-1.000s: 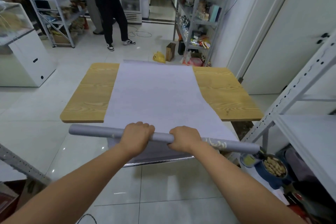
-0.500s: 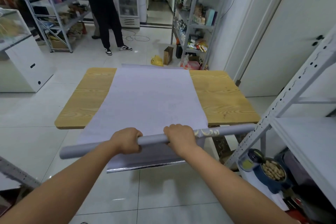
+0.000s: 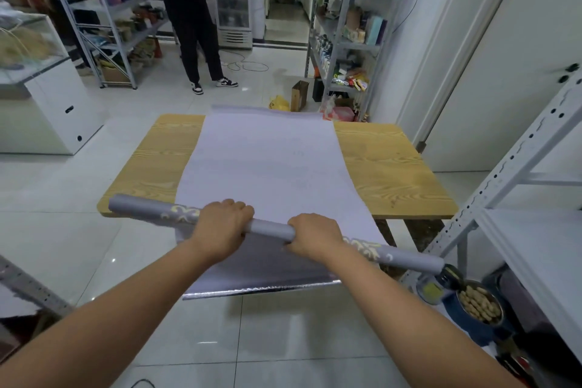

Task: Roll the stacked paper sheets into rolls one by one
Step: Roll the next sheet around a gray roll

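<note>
Grey paper wound into a roll (image 3: pixel 271 228) lies crosswise above the near edge of the wooden table (image 3: pixel 393 173), its long axis slanting from far left to near right. The left hand (image 3: pixel 225 224) and right hand (image 3: pixel 315 238) each grip its middle, just over the flat stacked sheets (image 3: pixel 267 161).

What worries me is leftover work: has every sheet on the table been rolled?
No, flat paper sheets lie spread over the table beyond the held roll.

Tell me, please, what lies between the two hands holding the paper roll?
Only a short bare stretch of the paper roll itself runs between the left hand and the right hand; nothing else rests on it. The head view shows this.
</note>
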